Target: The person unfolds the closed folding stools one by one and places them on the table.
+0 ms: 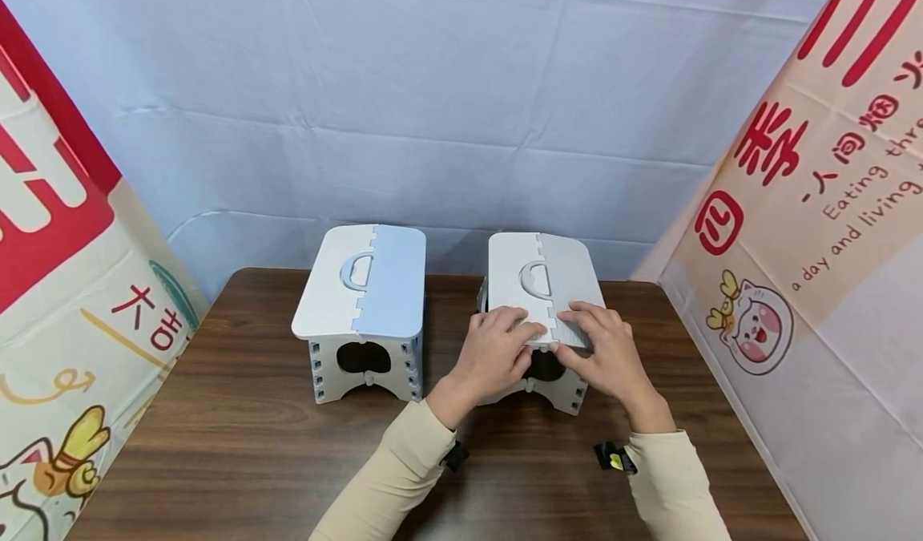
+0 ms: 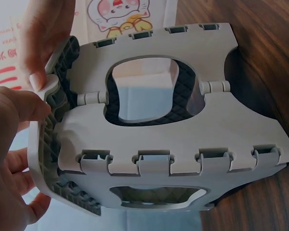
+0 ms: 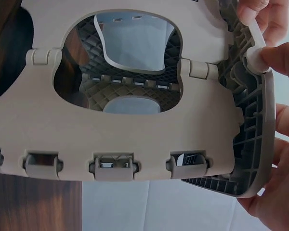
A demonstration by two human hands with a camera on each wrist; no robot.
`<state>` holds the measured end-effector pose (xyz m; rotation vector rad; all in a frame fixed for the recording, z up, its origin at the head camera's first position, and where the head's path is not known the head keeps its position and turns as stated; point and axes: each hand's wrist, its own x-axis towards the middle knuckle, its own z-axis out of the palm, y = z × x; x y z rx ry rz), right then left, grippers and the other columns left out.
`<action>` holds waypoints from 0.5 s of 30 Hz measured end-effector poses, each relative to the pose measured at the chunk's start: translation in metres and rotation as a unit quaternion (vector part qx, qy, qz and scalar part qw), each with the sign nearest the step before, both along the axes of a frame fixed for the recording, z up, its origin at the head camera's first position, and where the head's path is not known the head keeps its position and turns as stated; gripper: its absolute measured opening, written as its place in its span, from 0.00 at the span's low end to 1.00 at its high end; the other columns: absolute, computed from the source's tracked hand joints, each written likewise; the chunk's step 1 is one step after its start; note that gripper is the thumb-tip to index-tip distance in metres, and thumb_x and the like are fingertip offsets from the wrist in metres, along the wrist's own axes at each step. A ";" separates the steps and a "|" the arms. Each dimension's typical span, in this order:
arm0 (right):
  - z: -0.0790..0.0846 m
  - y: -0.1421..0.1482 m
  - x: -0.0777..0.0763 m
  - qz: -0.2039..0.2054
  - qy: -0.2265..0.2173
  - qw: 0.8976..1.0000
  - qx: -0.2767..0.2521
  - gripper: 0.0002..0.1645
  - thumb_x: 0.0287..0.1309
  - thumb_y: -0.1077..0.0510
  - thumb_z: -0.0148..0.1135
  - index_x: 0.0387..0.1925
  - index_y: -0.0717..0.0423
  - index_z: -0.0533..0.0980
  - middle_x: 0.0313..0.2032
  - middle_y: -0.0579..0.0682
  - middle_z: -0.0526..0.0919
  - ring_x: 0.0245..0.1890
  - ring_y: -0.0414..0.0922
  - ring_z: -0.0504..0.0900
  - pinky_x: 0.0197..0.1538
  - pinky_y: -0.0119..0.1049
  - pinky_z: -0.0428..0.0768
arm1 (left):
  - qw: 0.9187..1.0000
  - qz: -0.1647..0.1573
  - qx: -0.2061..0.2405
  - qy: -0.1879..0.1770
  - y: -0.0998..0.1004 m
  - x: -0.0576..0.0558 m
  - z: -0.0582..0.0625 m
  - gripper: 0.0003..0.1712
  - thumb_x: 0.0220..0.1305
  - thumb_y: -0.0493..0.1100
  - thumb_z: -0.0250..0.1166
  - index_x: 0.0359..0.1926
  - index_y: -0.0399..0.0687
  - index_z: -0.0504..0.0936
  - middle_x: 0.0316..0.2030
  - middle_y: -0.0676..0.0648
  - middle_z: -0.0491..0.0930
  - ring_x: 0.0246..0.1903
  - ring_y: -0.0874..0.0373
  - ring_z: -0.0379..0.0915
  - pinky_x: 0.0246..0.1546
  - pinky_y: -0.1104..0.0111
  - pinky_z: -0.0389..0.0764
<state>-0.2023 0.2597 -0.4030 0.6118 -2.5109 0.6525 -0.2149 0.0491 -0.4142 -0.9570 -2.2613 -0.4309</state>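
A pale grey folding stool (image 1: pixel 512 262) stands unfolded on the right, its top split by a hinge seam with an oval handle (image 1: pixel 534 280). My left hand (image 1: pixel 493 353) holds the near edge of its top left of the seam, fingers over the surface and thumb at the rim. Right of the seam, my right hand (image 1: pixel 609 353) holds the same edge. In the right wrist view, the right thumb (image 3: pixel 282 58) presses a small white tab (image 3: pixel 256 60) at the rim. The hinged end panel (image 2: pixel 149 139) hangs below the top, its middle joints nearly straight.
A second folding stool (image 1: pixel 392 284), half white and half light blue, stands unfolded to the left. Both stools are on a dark wood table (image 1: pixel 238 445). A pale cloth (image 1: pixel 433 92) hangs behind, and printed banners (image 1: pixel 815 228) stand at both sides.
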 end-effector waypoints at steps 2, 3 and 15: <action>-0.001 0.000 -0.001 0.001 0.014 1.000 0.014 0.25 0.46 0.51 0.68 0.47 0.58 0.78 0.53 0.59 0.73 0.49 0.60 0.70 0.42 0.57 0.62 | 1.000 0.005 -0.008 0.005 0.000 0.000 0.000 0.14 0.58 0.43 0.62 0.47 0.58 0.80 0.49 0.47 0.74 0.49 0.52 0.70 0.42 0.57 0.70; -0.001 0.000 -0.001 0.002 0.021 1.000 0.020 0.25 0.46 0.51 0.67 0.47 0.58 0.78 0.53 0.60 0.74 0.48 0.60 0.70 0.42 0.56 0.63 | 1.000 0.007 -0.012 0.007 0.000 0.000 0.000 0.14 0.58 0.43 0.61 0.47 0.58 0.80 0.49 0.47 0.74 0.49 0.52 0.70 0.42 0.57 0.71; -0.003 -0.002 0.000 0.004 0.026 0.999 0.038 0.25 0.48 0.49 0.66 0.47 0.56 0.77 0.53 0.59 0.74 0.48 0.59 0.71 0.43 0.58 0.63 | 0.999 0.016 -0.034 -0.011 -0.003 0.004 0.002 0.14 0.60 0.45 0.60 0.48 0.58 0.80 0.49 0.47 0.74 0.49 0.53 0.70 0.44 0.57 0.71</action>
